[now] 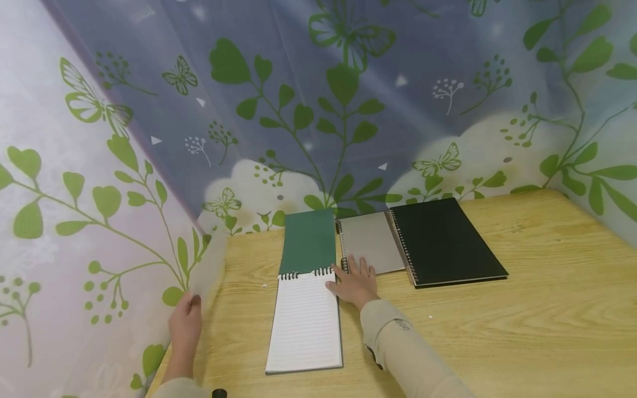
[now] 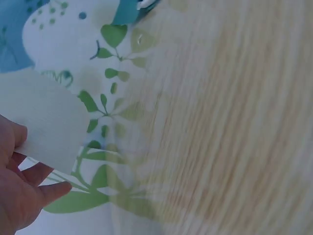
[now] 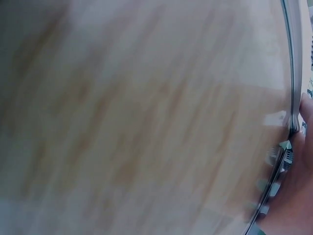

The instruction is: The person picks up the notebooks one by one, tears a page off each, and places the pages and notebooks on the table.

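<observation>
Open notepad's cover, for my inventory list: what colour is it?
The cover is green, best seen in the head view.

Behind the wood-grain table (image 1: 557,276), a blue-grey cloth (image 1: 368,121) printed with green leaves, butterflies and white clouds; left of the table, a paler leaf-printed cloth (image 1: 84,182); at the table's near left, a small black object (image 1: 219,393), partly cut off.

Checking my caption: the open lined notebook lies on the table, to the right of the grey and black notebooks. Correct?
Wrong side: in the head view, the open lined notebook lies on the table, left of the grey notebook and black notebook.
</observation>
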`<act>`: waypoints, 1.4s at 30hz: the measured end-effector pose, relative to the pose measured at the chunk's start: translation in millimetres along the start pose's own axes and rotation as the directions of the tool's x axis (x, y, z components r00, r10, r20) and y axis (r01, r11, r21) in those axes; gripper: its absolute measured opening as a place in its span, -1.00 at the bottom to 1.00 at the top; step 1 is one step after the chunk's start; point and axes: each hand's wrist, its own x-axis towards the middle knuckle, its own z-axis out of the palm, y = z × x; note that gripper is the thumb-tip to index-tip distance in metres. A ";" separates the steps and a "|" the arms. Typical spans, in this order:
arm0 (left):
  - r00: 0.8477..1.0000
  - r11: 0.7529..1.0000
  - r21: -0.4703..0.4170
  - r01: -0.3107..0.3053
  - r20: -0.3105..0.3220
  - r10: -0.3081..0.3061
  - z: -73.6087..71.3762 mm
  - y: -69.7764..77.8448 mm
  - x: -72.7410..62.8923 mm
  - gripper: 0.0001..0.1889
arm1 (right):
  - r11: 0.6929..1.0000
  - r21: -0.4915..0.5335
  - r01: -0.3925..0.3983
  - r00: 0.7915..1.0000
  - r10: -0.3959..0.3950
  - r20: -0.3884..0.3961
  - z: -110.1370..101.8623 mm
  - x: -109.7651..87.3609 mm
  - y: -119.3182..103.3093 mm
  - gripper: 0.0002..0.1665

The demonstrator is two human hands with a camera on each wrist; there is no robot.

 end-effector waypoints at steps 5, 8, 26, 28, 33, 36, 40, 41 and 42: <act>0.982 0.946 0.283 -0.158 0.145 0.121 1.6 7.2 -5.3 -0.54 | 1.000 -0.018 0.003 1.000 -0.003 -0.002 -1.3 0.8 -1.0 -0.30; 0.945 0.906 0.367 -0.210 0.314 0.091 6.6 4.9 -9.5 -0.48 | 1.000 -0.021 0.006 1.000 -0.006 0.000 -2.6 0.8 -2.2 -0.30; 0.796 0.913 0.300 -0.275 0.603 0.042 18.9 -8.2 -2.8 -0.48 | 1.000 0.021 0.017 1.000 -0.018 0.015 5.8 0.9 -1.8 -0.30; 0.802 0.915 0.293 -0.276 0.595 0.052 20.3 -4.8 -4.1 -0.55 | 0.999 0.036 0.025 1.000 -0.025 0.014 4.7 -0.4 -1.3 -0.29; 0.826 0.886 0.356 -0.297 0.562 0.051 26.8 6.1 -3.1 -0.55 | 0.996 0.074 0.043 0.999 -0.045 0.016 0.6 -1.0 1.7 -0.29; 0.844 0.886 0.394 -0.246 0.536 -0.004 29.2 12.3 0.6 -0.46 | 0.994 0.094 0.049 0.999 -0.050 0.011 -0.3 1.2 3.4 -0.27; 0.840 0.889 0.415 -0.194 0.538 -0.067 29.8 16.5 4.4 -0.46 | 0.994 0.095 0.051 0.999 -0.050 -0.010 0.8 4.2 5.0 -0.26; 0.837 0.890 0.417 -0.185 0.541 -0.080 29.8 16.9 4.7 -0.46 | 0.994 0.091 0.053 0.999 -0.051 -0.016 1.1 4.9 5.3 -0.26; 0.835 0.890 0.420 -0.176 0.543 -0.091 30.2 16.8 5.4 -0.46 | 0.995 0.085 0.057 0.998 -0.055 -0.024 1.5 5.8 5.9 -0.26</act>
